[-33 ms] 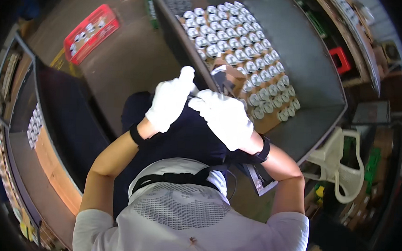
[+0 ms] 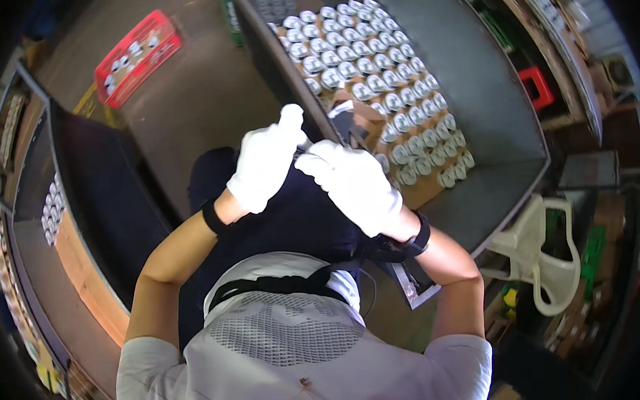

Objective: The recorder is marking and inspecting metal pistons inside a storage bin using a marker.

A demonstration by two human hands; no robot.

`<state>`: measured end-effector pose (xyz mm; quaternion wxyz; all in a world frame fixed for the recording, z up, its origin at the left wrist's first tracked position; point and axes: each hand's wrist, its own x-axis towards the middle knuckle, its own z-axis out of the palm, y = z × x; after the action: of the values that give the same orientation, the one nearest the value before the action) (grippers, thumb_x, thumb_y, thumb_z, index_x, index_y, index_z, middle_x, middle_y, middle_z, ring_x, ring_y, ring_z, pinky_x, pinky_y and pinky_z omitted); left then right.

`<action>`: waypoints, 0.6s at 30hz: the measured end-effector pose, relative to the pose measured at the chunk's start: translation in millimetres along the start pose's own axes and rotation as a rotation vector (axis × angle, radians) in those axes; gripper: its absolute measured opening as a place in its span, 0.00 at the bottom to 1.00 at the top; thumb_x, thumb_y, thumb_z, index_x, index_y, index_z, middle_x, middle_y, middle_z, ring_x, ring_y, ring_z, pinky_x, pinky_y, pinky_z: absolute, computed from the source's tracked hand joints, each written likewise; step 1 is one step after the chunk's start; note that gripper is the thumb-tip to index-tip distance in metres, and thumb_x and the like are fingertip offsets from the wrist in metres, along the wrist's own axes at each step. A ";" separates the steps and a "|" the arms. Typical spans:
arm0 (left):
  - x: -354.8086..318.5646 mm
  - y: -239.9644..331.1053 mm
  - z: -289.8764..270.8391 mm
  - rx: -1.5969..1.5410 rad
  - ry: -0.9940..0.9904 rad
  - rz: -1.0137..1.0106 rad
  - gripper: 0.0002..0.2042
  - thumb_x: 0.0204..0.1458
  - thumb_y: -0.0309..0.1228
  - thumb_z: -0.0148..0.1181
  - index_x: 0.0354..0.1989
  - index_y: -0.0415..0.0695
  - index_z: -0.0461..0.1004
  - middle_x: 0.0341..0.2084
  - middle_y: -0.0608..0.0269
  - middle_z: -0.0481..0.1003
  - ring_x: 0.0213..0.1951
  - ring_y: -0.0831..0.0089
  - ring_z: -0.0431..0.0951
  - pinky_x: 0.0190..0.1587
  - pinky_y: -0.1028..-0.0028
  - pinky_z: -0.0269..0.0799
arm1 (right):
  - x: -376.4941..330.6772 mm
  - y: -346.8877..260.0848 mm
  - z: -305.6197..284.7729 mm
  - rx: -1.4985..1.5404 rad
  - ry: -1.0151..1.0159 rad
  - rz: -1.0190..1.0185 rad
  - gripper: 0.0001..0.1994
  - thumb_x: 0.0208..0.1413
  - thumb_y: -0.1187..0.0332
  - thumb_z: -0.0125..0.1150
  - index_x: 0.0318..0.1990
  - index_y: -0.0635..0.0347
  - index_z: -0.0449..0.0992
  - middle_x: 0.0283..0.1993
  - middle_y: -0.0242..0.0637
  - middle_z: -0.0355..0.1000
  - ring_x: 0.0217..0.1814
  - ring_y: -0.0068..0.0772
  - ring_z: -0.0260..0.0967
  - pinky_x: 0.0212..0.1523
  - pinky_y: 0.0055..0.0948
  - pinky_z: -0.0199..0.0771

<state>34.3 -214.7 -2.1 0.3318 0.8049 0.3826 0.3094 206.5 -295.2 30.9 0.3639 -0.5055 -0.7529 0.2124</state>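
Bringing your left hand (image 2: 262, 163) and right hand (image 2: 352, 181) close together, you curl the gloved fingers; whether they pinch anything cannot be told. The silvery round parts (image 2: 382, 61), far right on the table (image 2: 463, 69), look stiff, probably slippery: grip their rims.

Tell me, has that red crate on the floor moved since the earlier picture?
No: the red crate keeps its place beside the yellow floor marking; the whole view has shifted slightly.
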 end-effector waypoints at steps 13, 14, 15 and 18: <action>103.5 -31.8 84.4 0.616 0.151 0.590 0.21 0.55 0.31 0.58 0.59 0.44 0.67 0.56 0.45 0.70 0.45 0.53 0.76 0.43 0.60 0.75 | -11.2 233.5 -56.4 0.240 -0.303 0.977 0.11 0.62 0.59 0.54 0.35 0.56 0.76 0.27 0.28 0.72 0.21 0.24 0.66 0.22 0.25 0.65; 106.8 -34.2 91.2 0.627 0.134 0.615 0.20 0.55 0.31 0.58 0.57 0.43 0.69 0.53 0.45 0.71 0.43 0.54 0.76 0.42 0.60 0.75 | -18.1 261.0 -44.2 -0.012 -0.339 0.817 0.14 0.61 0.58 0.53 0.36 0.58 0.77 0.30 0.34 0.75 0.26 0.32 0.70 0.28 0.30 0.69; 103.9 -34.8 94.6 0.648 0.120 0.629 0.19 0.55 0.31 0.58 0.56 0.43 0.70 0.51 0.46 0.73 0.42 0.55 0.77 0.42 0.61 0.75 | -20.4 280.4 -29.3 -0.115 -0.339 0.799 0.16 0.60 0.55 0.53 0.39 0.60 0.78 0.35 0.39 0.76 0.32 0.39 0.72 0.34 0.34 0.71; 99.7 -12.7 109.8 0.367 0.172 0.345 0.14 0.57 0.33 0.57 0.50 0.42 0.76 0.35 0.52 0.78 0.34 0.58 0.77 0.38 0.62 0.73 | -31.9 330.3 5.3 0.023 -0.359 1.089 0.27 0.54 0.46 0.54 0.48 0.60 0.78 0.51 0.50 0.76 0.53 0.50 0.74 0.52 0.43 0.71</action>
<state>163.1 -159.3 -52.1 0.0890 0.8757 0.3161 0.3541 410.0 -192.5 -210.3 0.0742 -0.7725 -0.4316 0.4600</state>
